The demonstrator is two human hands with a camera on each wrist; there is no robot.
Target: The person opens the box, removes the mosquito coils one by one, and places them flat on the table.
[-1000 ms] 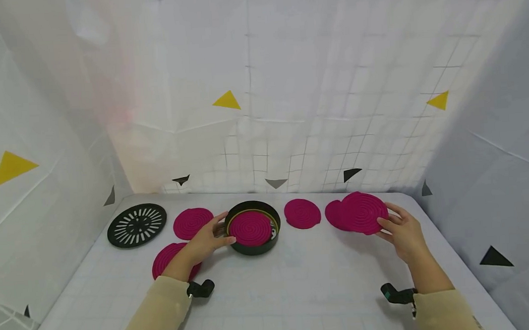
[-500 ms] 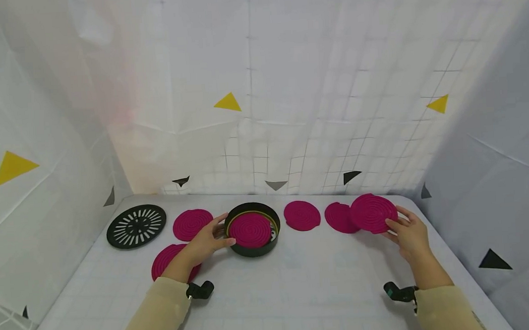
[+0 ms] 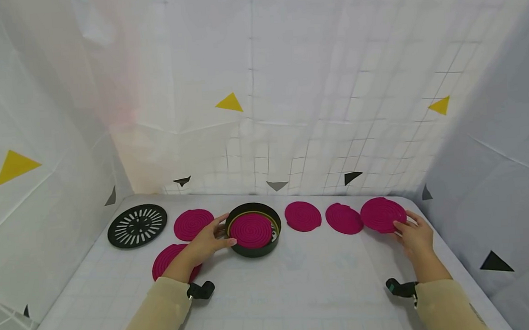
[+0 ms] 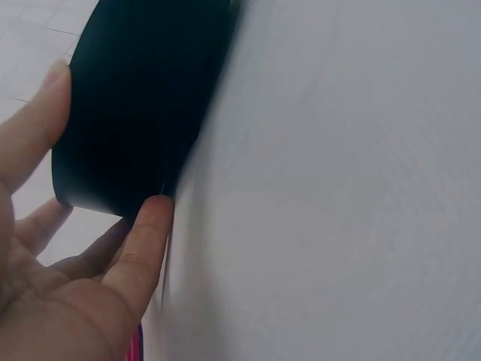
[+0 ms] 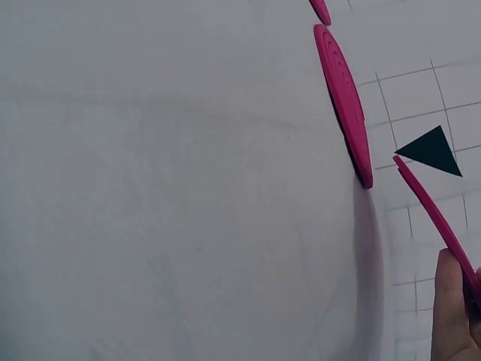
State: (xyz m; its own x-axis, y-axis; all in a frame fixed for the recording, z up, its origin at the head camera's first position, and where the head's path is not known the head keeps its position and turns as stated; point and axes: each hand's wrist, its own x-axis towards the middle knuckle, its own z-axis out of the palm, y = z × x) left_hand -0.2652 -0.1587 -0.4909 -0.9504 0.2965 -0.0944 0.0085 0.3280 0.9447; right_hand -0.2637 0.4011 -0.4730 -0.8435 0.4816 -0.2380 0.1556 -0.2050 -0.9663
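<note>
My right hand [image 3: 416, 236] pinches a magenta coaster [image 3: 382, 214] with spiral ridges by its near right edge. In the right wrist view this coaster [image 5: 434, 214] is seen edge-on, raised off the table with the thumb along it. Left of it lies another magenta coaster [image 3: 344, 218], its edge meeting the held one in the head view. My left hand [image 3: 207, 241] grips the left side of a round black coaster holder [image 3: 256, 251]. Inside the holder sits a magenta coaster [image 3: 250, 230]. The left wrist view shows thumb and fingers [image 4: 146, 241] on the holder's dark side wall.
One magenta coaster [image 3: 302, 216] lies right of the holder. Two more, a farther coaster [image 3: 193, 225] and a nearer coaster [image 3: 168, 261] partly under the left forearm, lie left. A black slotted disc [image 3: 137, 226] rests at the table's far left. White sheeting [image 3: 253, 135] encloses the table.
My right hand has carried its coaster to the right and lower, off the coaster it overlapped, which now shows whole. The left hand and the holder stay put.
</note>
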